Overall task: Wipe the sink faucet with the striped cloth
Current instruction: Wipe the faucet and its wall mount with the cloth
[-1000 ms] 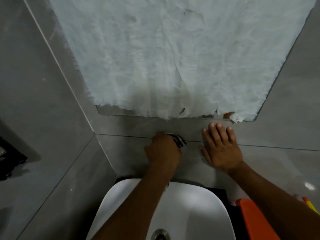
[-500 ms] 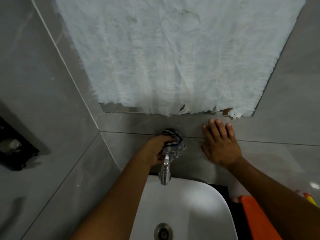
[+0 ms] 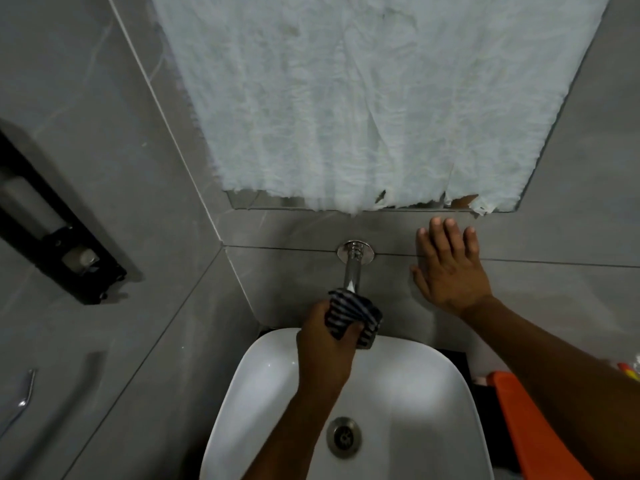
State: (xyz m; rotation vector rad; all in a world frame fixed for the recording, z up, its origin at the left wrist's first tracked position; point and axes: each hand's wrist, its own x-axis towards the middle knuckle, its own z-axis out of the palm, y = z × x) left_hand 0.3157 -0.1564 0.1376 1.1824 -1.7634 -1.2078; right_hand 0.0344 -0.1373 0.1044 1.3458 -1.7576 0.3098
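Note:
A chrome faucet (image 3: 352,268) sticks out of the grey tiled wall above a white sink (image 3: 429,403). Its round wall flange and shaft are bare; its outer end is hidden under the dark striped cloth (image 3: 349,311). My left hand (image 3: 327,348) is closed around that cloth, wrapped over the faucet's tip above the sink's back rim. My right hand (image 3: 450,271) lies flat on the wall tile to the right of the faucet, fingers spread, holding nothing.
A mirror covered with white crumpled paper (image 3: 363,98) hangs above the faucet. A black holder (image 3: 52,237) is fixed to the left wall, with a metal hook (image 3: 26,393) lower down. An orange object (image 3: 533,434) sits right of the sink. The drain (image 3: 344,437) is in the sink's bottom.
My left hand has slid the striped cloth from the wall flange down the shaft to the faucet's tip, baring flange and shaft. My right hand stays pressed on the wall.

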